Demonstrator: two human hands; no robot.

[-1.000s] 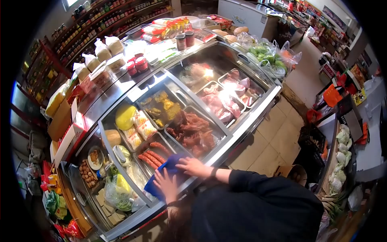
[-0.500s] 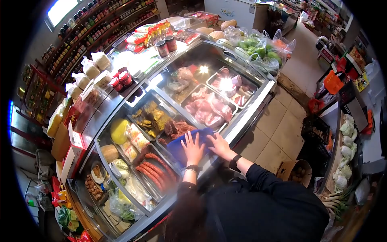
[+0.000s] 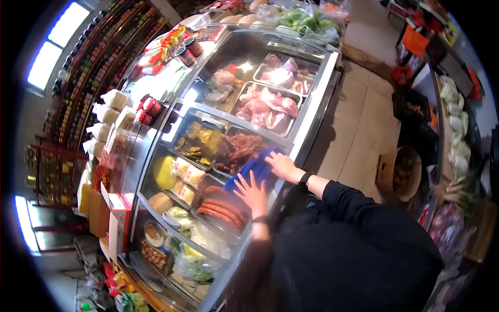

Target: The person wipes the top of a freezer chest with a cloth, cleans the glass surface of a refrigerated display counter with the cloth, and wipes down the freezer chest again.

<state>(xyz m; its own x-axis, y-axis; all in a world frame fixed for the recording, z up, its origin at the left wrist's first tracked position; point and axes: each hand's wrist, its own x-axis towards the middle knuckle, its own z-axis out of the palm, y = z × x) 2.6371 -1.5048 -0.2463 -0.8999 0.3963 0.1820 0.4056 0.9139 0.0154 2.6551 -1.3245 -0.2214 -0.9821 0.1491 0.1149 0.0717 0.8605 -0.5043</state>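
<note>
A blue cloth [image 3: 249, 169] lies on the sliding glass top of a display case [image 3: 306, 112], near its front edge. My left hand [image 3: 252, 192] rests on the cloth's lower part with its fingers spread. At the cloth's right end, my right hand [image 3: 280, 165] has its fingers curled on the blue material. Under the glass, red sausages [image 3: 222, 209] lie beside my left hand, and a tray of dark red meat [image 3: 241, 148] is just beyond the cloth.
Red-lidded jars [image 3: 150, 106] and white packages [image 3: 106, 114] stand along the case's back ledge. Bagged green vegetables [image 3: 306, 22] sit at the far end. On the right are a cardboard box [image 3: 387, 174] and a shelf of white vegetables [image 3: 457, 125].
The view has turned. The cloth, flatter half a second ago, is now more bunched, and my right hand's fingers have closed on its end. Both hands have shifted along the glass since the first frame.
</note>
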